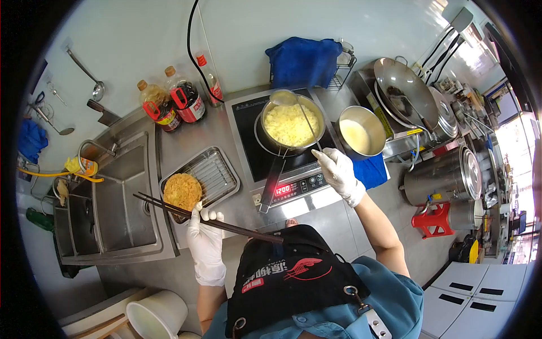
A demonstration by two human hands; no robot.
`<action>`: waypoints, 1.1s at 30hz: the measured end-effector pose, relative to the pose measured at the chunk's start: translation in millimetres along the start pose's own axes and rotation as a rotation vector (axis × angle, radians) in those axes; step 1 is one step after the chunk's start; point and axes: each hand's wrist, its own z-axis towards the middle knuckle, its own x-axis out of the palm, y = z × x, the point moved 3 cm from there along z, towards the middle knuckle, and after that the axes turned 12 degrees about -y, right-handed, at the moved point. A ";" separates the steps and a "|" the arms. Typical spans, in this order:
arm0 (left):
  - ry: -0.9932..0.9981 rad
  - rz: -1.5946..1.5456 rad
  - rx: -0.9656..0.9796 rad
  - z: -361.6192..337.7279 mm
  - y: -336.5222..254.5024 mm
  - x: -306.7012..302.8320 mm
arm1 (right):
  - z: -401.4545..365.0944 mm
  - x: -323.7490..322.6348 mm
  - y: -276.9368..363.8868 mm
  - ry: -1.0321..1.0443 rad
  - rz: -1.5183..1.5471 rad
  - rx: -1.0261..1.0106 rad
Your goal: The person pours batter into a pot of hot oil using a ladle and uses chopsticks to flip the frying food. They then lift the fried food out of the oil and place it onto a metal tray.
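My gloved left hand (pixel 204 243) is closed on a pair of long dark chopsticks (pixel 240 230). Their tips pass over the near edge of a metal tray with a wire rack (pixel 213 176), where a round golden fried cake (pixel 182 191) lies. In my gloved right hand (pixel 340 176) is the thin handle of a ladle (pixel 283 98). The ladle's bowl hangs over the far rim of a long-handled pot (pixel 320 133). Pale yellow food (pixel 291 125) with a bubbly surface fills the pot, which sits on an induction cooker (pixel 247 141) with a lit red display.
Right of the cooker stands a pot of pale yellow liquid (pixel 354 135), with a large wok (pixel 405 85) beyond. Sauce bottles (pixel 186 101) line the wall at the back left. A steel sink (pixel 127 198) is at left, and a red stool (pixel 433 221) at right.
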 end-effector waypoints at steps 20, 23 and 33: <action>-0.007 0.023 0.014 0.5 1.8 1.6 | 13.6 1.8 16.0 0.016 0.039 0.026; 0.004 0.011 -0.002 1.0 2.8 1.2 | 1.6 13.7 11.8 0.021 0.032 0.016; -0.017 0.061 0.014 3.0 3.2 -4.6 | -3.7 16.0 13.1 0.017 -0.001 0.013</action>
